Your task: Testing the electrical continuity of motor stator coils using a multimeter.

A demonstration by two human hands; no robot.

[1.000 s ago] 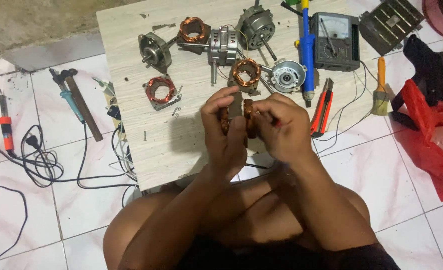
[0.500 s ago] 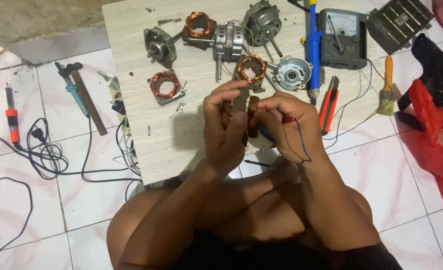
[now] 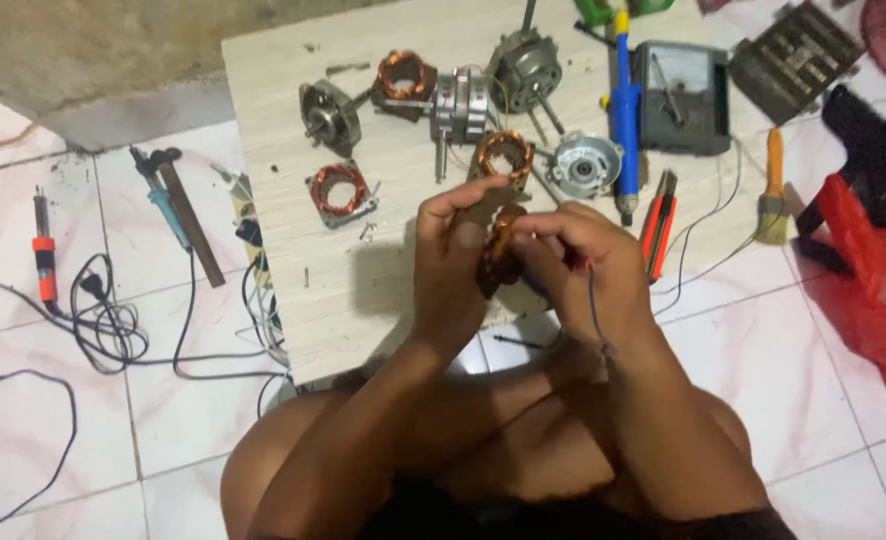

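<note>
Light wood tabletop (image 3: pixel 383 290) on the tiled floor (image 3: pixel 93 420), person seated at its near edge. Grey analog meter (image 3: pixel 681 95) at far right edge; blue desoldering pump (image 3: pixel 623 115) just left of it. Motor housing (image 3: pixel 526 68), end bell (image 3: pixel 583 165) and spare copper stators (image 3: pixel 340 190) along the far half. Left hand (image 3: pixel 453 265) and right hand (image 3: pixel 588 265) both closed around one copper-wound stator (image 3: pixel 500 255), held above the near edge, mid-width. Thin dark wire (image 3: pixel 595 305) hangs off the right hand.

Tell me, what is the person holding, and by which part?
Both hands hold a copper-wound motor stator: the left hand grips its left side, the right hand its right side near thin wires.
</note>
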